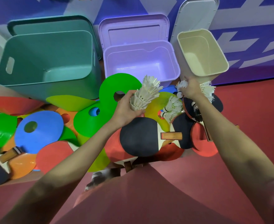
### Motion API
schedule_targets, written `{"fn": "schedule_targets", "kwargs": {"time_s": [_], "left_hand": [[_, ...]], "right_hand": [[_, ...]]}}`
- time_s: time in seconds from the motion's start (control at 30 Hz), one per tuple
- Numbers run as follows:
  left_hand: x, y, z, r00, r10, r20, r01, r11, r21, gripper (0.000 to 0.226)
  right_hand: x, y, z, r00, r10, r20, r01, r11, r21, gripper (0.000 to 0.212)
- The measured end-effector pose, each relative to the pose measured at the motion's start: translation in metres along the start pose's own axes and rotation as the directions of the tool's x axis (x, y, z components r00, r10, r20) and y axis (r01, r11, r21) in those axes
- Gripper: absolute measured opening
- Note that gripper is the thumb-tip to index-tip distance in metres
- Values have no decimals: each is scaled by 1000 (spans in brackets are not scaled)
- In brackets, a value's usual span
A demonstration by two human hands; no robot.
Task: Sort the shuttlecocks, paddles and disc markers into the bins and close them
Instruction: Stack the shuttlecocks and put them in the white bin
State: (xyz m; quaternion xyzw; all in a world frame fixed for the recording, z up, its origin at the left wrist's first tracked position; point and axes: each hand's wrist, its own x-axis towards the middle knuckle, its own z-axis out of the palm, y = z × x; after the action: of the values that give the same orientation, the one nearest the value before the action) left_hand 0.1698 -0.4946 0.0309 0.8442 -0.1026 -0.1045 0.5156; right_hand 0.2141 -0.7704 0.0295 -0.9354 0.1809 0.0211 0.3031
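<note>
My left hand (pixel 128 109) grips a stack of white shuttlecocks (pixel 146 92) nested together, feathers pointing up and right, above the pile. My right hand (pixel 190 88) holds more shuttlecocks (pixel 206 90) just in front of the cream bin (pixel 220 59). Two loose shuttlecocks (pixel 172 108) lie on a yellow disc between my hands. Paddles (pixel 139 137) with black and red faces lie on the floor below my hands. Disc markers (pixel 39 131) in green, blue, orange, red and yellow are heaped at the left and middle.
Three open bins stand in a row at the back: a teal bin (pixel 49 81), a purple bin (pixel 175 68) with its lid tipped up behind, and the cream bin with a grey lid (pixel 197 15) leaning behind it. My knee fills the foreground on the red floor.
</note>
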Motion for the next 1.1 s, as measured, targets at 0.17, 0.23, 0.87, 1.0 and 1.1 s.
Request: {"fn": "schedule_targets", "kwargs": {"time_s": [0.17,0.23,0.87,1.0,1.1], "left_hand": [[1,-2,-1,1000,2,-2,-2,999,38,65],[3,-2,-1,1000,14,-8,-13,998,62,64],[6,2,8,999,37,1,-37,998,52,62],[3,-4,7,1000,16,-6,-16,999,51,63],[1,-4,6,1000,16,0,-16,998,58,64]], "right_hand": [[2,0,-10,995,91,37,-86,991,-106,20],[-5,-5,-18,999,50,-17,-51,995,-87,23],[-70,-41,-18,991,-7,-133,101,687,720,24],[-53,-7,18,999,47,28,-52,973,226,21],[-55,0,41,991,5,130,0,999,-38,30]]}}
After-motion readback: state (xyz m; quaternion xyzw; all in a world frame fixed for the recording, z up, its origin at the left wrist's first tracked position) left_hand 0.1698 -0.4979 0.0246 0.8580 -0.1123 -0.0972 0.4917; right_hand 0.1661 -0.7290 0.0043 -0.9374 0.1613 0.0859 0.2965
